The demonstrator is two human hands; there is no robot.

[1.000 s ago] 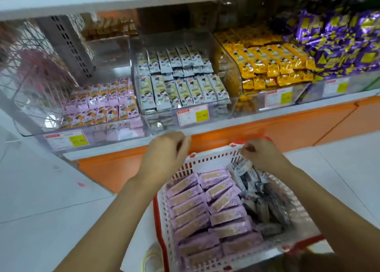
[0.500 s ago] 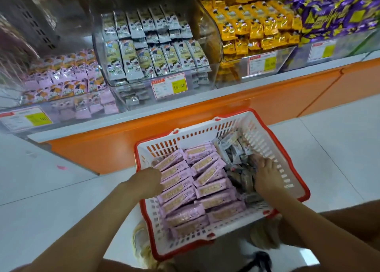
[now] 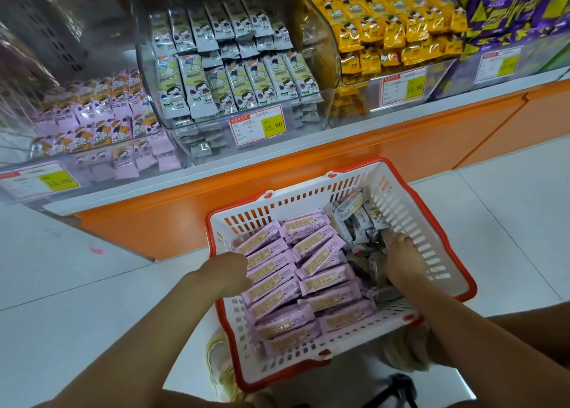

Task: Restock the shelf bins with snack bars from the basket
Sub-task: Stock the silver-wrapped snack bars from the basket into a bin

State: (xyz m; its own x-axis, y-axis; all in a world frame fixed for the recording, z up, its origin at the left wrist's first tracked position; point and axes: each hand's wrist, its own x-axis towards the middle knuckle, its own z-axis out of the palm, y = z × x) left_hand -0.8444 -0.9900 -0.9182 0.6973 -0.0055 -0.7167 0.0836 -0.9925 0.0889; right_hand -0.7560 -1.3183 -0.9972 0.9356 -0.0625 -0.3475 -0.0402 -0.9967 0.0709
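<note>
Dozens of pink-wrapped snack bars (image 3: 293, 272) fill the left of the white slotted plastic basket with a red rim (image 3: 293, 198), and grey-wrapped snack bars (image 3: 357, 222) are heaped on its right, so restocking looks barely begun. The left hand (image 3: 228, 272) curls against the pink stack's left edge. The right hand (image 3: 401, 262) digs into the grey heap, fingertips hidden. I cannot tell whether either holds a bar. On the far shelf, the clear plastic bin of pink packets (image 3: 92, 173) seems to have the most room.

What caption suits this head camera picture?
Left hand at pink snack bars, right hand among grey bars, basket before shelf bins.
</note>
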